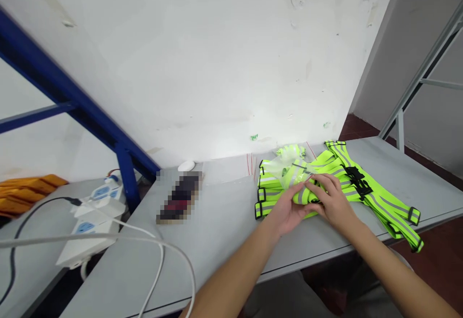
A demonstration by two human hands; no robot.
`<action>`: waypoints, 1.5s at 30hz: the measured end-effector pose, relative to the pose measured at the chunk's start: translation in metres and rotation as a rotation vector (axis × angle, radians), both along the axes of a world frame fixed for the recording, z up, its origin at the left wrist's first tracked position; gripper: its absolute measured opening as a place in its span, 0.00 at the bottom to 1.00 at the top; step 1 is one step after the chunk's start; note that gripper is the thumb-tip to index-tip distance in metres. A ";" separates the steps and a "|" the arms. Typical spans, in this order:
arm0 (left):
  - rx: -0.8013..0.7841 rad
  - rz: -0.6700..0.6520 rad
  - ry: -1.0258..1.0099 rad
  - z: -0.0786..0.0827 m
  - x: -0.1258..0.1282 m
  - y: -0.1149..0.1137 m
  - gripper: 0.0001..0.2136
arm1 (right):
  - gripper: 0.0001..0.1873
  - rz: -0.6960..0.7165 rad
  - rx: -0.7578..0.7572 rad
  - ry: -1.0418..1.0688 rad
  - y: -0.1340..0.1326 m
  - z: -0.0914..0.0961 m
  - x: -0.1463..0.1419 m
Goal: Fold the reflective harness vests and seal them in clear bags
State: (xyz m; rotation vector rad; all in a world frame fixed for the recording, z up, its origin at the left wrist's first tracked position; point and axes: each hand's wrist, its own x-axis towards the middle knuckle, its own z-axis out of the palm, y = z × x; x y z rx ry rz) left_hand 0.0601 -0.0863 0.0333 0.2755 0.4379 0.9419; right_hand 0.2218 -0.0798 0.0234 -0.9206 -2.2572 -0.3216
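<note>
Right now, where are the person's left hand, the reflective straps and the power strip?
left hand (289, 207), head view, on the back of the hand.
reflective straps (379, 200), head view, on a yellow-green band right of the black buckle.
power strip (92, 212), head view, on its white top face.

Vests (365, 190) on table (224, 221) right; power strip (90, 221) far left.

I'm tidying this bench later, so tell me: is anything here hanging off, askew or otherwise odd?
Yes. The loose reflective vest at the right trails its strap ends over the table's front edge. The left hand and right hand rest on the folded vest stack. At left, a power strip straddles the gap between tables, cables dangling.
</note>
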 end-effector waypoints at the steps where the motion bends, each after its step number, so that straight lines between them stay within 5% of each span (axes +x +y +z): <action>1: -0.003 -0.030 -0.022 0.000 0.001 -0.001 0.11 | 0.21 -0.058 0.024 0.026 0.000 -0.003 -0.004; 5: -0.047 -0.042 -0.045 -0.003 0.003 0.002 0.09 | 0.19 -0.168 -0.019 0.047 -0.005 0.001 -0.015; 9: -0.021 0.013 0.047 -0.005 -0.002 0.005 0.10 | 0.26 -0.029 -0.182 0.000 -0.012 0.009 -0.003; 13: 0.018 -0.087 0.051 -0.006 -0.001 0.002 0.12 | 0.26 0.060 -0.093 -0.005 -0.012 0.006 0.019; 18: 0.107 -0.206 0.078 -0.015 0.009 -0.003 0.12 | 0.07 -0.167 0.113 0.004 -0.003 -0.002 0.009; 21: 0.110 -0.212 0.135 -0.020 0.013 -0.002 0.12 | 0.15 -0.264 0.053 -0.008 0.002 -0.001 -0.005; 24: 0.099 -0.262 0.138 -0.021 0.013 -0.002 0.16 | 0.08 -0.221 -0.029 0.006 0.000 0.001 -0.004; 29: 0.120 -0.351 0.114 -0.019 0.010 -0.002 0.19 | 0.07 -0.102 -0.057 0.332 -0.004 -0.008 0.027; 32: 0.167 -0.422 0.135 -0.020 0.009 -0.003 0.19 | 0.16 -0.056 -0.234 0.506 0.003 -0.013 0.040; 34: 0.190 -0.491 0.171 -0.021 0.009 -0.005 0.19 | 0.22 0.025 -0.414 0.450 0.010 -0.010 0.041; 38: 0.224 -0.692 0.218 -0.023 0.012 -0.012 0.24 | 0.11 0.136 -0.596 0.155 0.015 0.006 0.032; 42: 0.289 -0.821 0.168 -0.026 0.014 -0.015 0.29 | 0.08 0.007 -0.585 -0.051 0.007 0.013 0.015; 45: 0.301 -0.855 0.126 -0.031 0.015 -0.012 0.31 | 0.08 -0.086 -0.436 -0.145 0.003 0.006 0.008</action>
